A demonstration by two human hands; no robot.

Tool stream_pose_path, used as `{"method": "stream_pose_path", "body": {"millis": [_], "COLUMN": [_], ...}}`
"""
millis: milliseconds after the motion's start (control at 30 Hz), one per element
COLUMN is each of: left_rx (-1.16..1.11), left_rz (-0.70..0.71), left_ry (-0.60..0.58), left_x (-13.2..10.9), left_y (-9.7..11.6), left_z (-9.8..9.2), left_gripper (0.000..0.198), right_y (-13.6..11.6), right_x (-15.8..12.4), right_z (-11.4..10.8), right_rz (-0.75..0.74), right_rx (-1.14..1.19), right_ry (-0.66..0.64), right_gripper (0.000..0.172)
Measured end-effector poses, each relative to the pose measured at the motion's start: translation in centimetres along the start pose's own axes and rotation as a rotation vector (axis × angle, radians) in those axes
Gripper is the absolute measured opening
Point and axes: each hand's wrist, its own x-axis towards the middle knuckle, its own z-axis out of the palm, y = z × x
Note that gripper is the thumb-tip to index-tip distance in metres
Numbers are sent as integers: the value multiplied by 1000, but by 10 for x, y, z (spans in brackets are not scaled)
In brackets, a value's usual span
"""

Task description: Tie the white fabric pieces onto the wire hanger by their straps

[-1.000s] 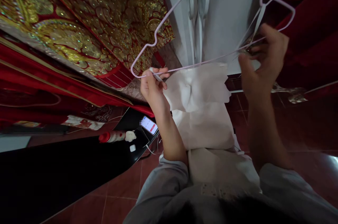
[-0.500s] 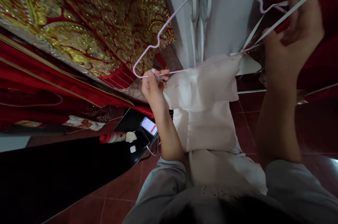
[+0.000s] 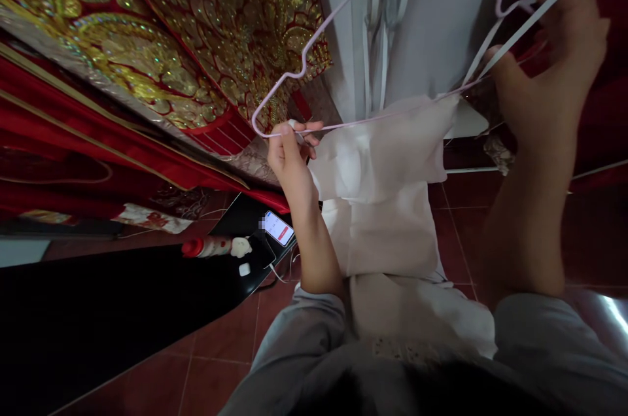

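A pale pink hanger (image 3: 338, 14) spans the upper middle of the view, its lower bar slanting up to the right. My left hand (image 3: 293, 151) pinches the bar near its left corner. A cream garment (image 3: 387, 154) hangs below the bar, down in front of my body. At the upper right, my right hand (image 3: 554, 50) is closed on a white strap (image 3: 532, 27), which stretches between thumb and fingers beside the hanger's right end. A second length of strap runs down to the garment's top right corner.
Red and gold sequined garments (image 3: 196, 30) hang at the left. A black table (image 3: 147, 298) bears a lit phone (image 3: 279, 228), a red-capped bottle (image 3: 209, 246) and a small white case (image 3: 244, 269). A grey-white panel (image 3: 432, 23) stands behind the hanger.
The hanger and my left hand have shifted slightly right in view. My right hand has tilted a little, still with the strap stretched in its fingers.
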Motion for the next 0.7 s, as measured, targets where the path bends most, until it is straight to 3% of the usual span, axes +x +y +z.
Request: {"method": "stream_pose_path", "body": {"millis": [133,200,300,400,467,567,600,700], "left_rx": [23,36,24,10,11,22,30,101], "left_rz": [-12,-39,-60,-63,-56,-39,-32,48], "left_ry": [28,31,27,35,28,-5,-15,33], "left_x": [-1,-2,-3,-4,-5,-6,-6,-6], "left_y": [2,3,4,4,2,-1,-2,-4], "left_z": [2,3,4,4,3,1,-1,-11], "left_gripper": [31,33,33,32,30,27,27,23], "right_y": [18,37,49,30,8,-19,-24,-28], "right_x": [1,-4,-23,-45,-56,-62,-62,-60], "right_z": [5,10,18,24,26,28,28,26], "right_rz": [26,20,-214,-413,-355,-197,-179,-176], "right_rx": [-228,-180,-17,54,75,76,62,56], "right_ry": [66,223,525,668,491,18,-84,-126], "right_gripper": [64,50,46,45,41,42,44,48]}}
